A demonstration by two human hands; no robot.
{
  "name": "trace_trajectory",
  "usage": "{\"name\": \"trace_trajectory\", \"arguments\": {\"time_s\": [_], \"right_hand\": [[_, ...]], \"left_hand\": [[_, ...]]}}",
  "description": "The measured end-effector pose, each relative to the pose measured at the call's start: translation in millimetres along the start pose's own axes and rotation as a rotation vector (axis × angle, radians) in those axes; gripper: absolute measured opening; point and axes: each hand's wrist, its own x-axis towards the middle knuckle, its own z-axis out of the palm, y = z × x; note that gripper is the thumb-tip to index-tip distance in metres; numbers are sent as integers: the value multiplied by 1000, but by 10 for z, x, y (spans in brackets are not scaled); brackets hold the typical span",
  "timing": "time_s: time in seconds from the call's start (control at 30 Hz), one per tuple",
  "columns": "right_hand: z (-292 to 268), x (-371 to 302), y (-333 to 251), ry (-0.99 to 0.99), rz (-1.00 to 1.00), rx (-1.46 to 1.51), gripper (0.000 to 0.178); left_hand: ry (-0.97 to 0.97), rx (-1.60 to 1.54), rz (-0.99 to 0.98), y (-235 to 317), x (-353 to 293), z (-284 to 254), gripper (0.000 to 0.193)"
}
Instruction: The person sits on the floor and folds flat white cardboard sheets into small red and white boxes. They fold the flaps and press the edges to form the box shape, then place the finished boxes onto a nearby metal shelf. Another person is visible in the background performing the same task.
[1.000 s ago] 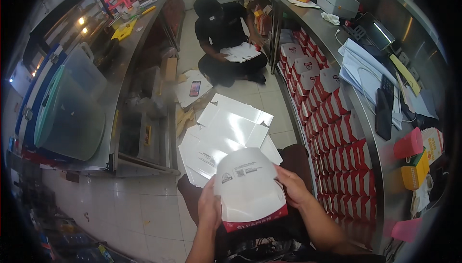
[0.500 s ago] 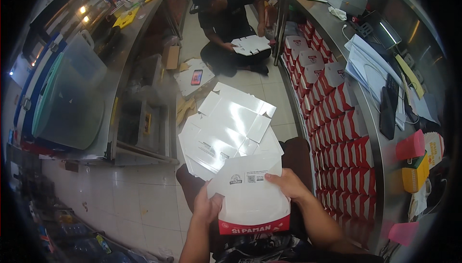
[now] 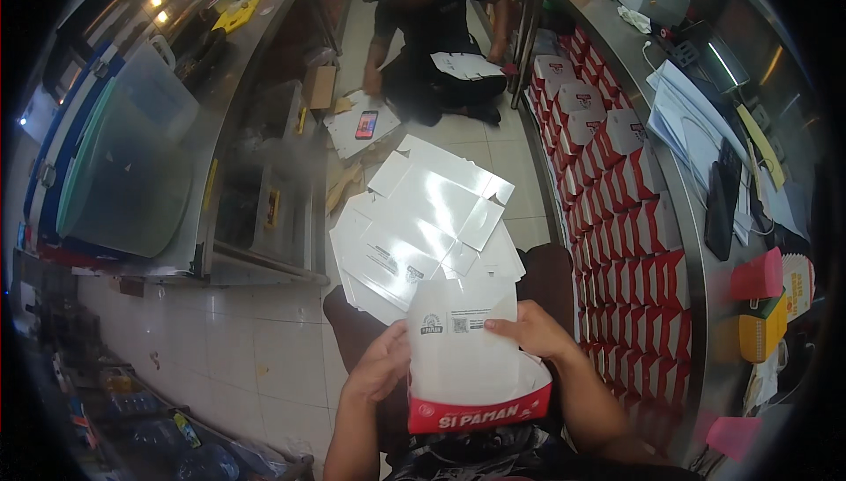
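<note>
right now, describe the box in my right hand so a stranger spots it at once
Find the steel counter on the right, with stacked red-and-white boxes beneath. Left of them, at lower middle, the right hand grips one box. Its white panel is raised above a red front, unlike the stacked boxes and the flat white cardboard blanks beyond.

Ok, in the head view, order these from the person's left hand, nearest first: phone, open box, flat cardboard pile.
1. Open box, just right of the left hand.
2. Flat cardboard pile, ahead of that hand.
3. Phone, farthest ahead, on a white sheet.
</note>
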Motion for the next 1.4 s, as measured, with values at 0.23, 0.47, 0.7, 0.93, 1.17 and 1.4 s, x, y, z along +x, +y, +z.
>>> {"name": "trace_trajectory", "arguments": {"time_s": [0.23, 0.47, 0.7, 0.93, 1.17, 1.4], "right_hand": [[108, 5, -3, -112, -49, 45, 30], [119, 45, -32, 62, -67, 199, 30], [-70, 126, -158, 332, -301, 243, 51], [-181, 374, -16, 427, -328, 14, 35], [69, 126, -224, 175, -562, 345, 55], [242, 135, -336, 255, -441, 258, 61]], "left_hand": [[229, 411, -134, 27, 198, 116, 37], [182, 361, 128, -221, 332, -177, 55], [-239, 146, 453, -82, 74, 157, 116], [15, 540, 165, -65, 160, 184, 120], [304, 107, 296, -200, 311, 154, 52], [283, 20, 313, -197, 285, 177, 50]]}}
